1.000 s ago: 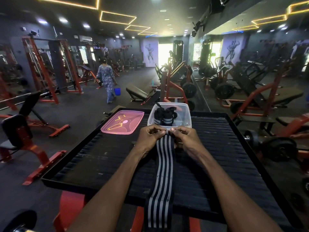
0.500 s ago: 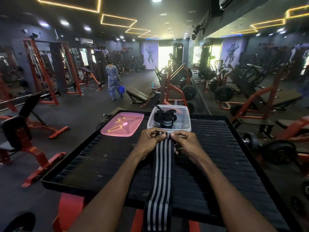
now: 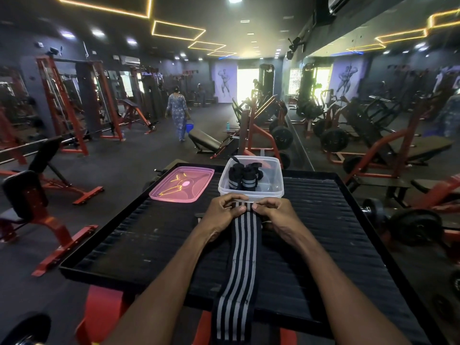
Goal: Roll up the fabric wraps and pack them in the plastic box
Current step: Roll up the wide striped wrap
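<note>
Head view: we find the left hand (image 3: 224,212) and the right hand (image 3: 273,212) side by side at the far end of a striped wrap (image 3: 241,265), fingers curled and pinching its rolled end between them. The wrap lies flat along the black ribbed platform (image 3: 139,247) and hangs over the near edge. Just beyond the hands stands the clear plastic box (image 3: 271,192), open, holding two rolled wraps (image 3: 245,176) upright at its left side. We note a pink lid (image 3: 183,184) lying flat just left of the box. Farther off, a person (image 3: 178,113) carrying a blue bucket (image 3: 189,127) stands among red gym machines.
</note>
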{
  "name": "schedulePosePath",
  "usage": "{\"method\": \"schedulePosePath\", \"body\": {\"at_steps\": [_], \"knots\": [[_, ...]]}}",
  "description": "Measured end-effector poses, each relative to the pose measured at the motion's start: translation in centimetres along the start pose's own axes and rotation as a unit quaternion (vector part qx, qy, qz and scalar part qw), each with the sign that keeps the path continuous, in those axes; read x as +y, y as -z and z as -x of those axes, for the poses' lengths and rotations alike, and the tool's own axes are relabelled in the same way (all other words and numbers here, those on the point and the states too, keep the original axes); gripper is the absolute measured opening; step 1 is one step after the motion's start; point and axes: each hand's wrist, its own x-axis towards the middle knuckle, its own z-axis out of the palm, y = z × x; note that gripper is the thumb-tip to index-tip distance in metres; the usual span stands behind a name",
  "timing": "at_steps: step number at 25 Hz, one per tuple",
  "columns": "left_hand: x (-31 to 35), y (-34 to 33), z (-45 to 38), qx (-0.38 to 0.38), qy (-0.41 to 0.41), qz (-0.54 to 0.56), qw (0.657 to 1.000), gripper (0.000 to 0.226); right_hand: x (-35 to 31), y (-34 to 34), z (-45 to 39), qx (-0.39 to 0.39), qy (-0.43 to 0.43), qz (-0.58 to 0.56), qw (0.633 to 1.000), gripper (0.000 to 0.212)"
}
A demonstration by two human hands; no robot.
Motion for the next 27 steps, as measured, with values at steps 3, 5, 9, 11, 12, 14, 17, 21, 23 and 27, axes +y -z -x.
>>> {"method": "schedulePosePath", "body": {"at_steps": [3,5,9,11,12,14,17,21,23,27], "knots": [[-0.3,-0.2,0.3,-0.015,0.037,0.059,0.997,0.017,0.0,0.1,-0.1,-0.002,0.008,-0.016,1.0,0.015],[-0.7,-0.4,0.5,0.006,0.029,0.058,0.998,0.013,-0.1,-0.1,0.0,-0.008,0.005,-0.024,1.0,0.018],[-1.3,-0.5,1.0,0.02,0.032,0.059,0.998,0.018,0.0,-0.4,0.3,-0.033,-0.044,-0.013,0.998,0.014],[-1.7,-0.2,1.0,0.011,0.038,0.069,0.997,0.015,0.0,-0.6,0.3,-0.03,-0.045,-0.002,0.999,0.016],[-1.8,-0.1,1.0,0.009,0.042,0.08,0.996,0.014,0.0,-0.7,0.4,-0.021,-0.031,-0.001,0.999,0.013],[-1.9,0.1,1.0,0.027,0.036,0.071,0.996,0.018,0.0,-0.7,0.5,-0.012,-0.001,0.004,1.0,0.01],[-2.1,0.2,1.0,0.047,0.014,0.02,0.999,0.007,0.2,-0.8,0.5,-0.018,0.016,0.012,1.0,0.014],[-2.1,0.0,1.1,0.044,0.006,-0.014,0.999,0.017,0.4,-0.5,0.6,-0.059,-0.025,0.022,0.998,0.012],[-2.0,0.0,1.3,0.03,0.015,0.016,0.999,0.015,0.4,-0.3,0.5,-0.046,-0.002,0.034,0.998,0.007],[-2.1,-0.1,1.4,0.024,0.025,0.051,0.998,0.022,0.4,-0.2,0.3,-0.032,0.022,0.029,0.999,0.019]]}}
